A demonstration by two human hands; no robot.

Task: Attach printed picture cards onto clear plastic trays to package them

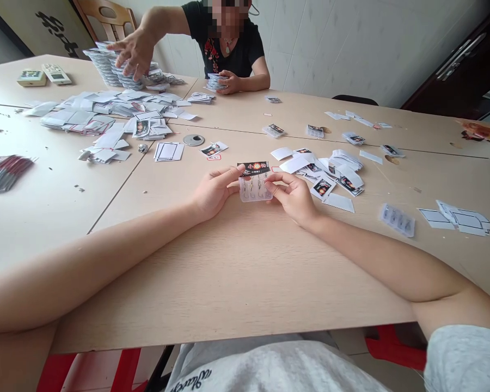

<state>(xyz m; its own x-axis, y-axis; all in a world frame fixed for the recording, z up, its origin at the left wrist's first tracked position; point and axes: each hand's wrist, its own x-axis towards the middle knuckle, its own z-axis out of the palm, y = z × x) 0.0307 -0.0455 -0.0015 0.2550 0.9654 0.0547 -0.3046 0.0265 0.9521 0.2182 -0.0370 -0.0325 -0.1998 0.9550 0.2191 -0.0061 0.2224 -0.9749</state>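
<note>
My left hand (pixel 216 190) and my right hand (pixel 292 195) meet over the middle of the wooden table (pixel 237 272). Between their fingertips they pinch a small clear plastic packet (pixel 253 188) with a black printed header card (pixel 253 167) along its top edge. The left thumb and fingers grip the packet's left side, the right fingers its right side. Just right of my right hand lies a loose pile of similar printed cards and white paper pieces (pixel 330 171).
Across the table a person in a black top reaches a hand (pixel 133 51) onto tall card stacks (pixel 118 68), the other hand (pixel 231 83) on a small stack. A big heap of white cards (pixel 114 117), a round metal disc (pixel 193 140), remote controls (pixel 44 75) and scattered packets (pixel 397 219) lie around.
</note>
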